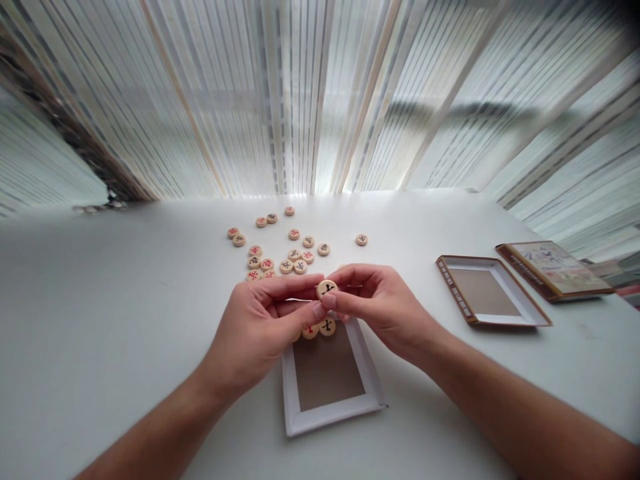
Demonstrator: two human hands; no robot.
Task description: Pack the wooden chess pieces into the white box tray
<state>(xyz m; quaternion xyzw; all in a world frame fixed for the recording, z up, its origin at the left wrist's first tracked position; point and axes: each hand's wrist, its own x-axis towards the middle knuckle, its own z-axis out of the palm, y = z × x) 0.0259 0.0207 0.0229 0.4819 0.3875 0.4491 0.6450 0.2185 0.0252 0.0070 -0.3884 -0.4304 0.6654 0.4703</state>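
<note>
My left hand (265, 327) and my right hand (380, 300) meet above the table and pinch one round wooden game piece (327, 289) with a black character on its face. The fingers of both hands are closed on its rim. Just below the hands lies a shallow white box tray (295, 393) with a brown floor. Two pieces (320, 328), one red-marked and one black-marked, lie at the tray's far end. Several more pieces (287, 257) with red or black characters are scattered on the white table (125, 320) beyond the hands.
A second shallow box tray (493, 293) with a brown rim lies to the right. Beside it rests a printed box lid (553, 269). A striped curtain (320, 100) hangs behind the table's far edge. One stray piece (361, 239) sits apart at the back.
</note>
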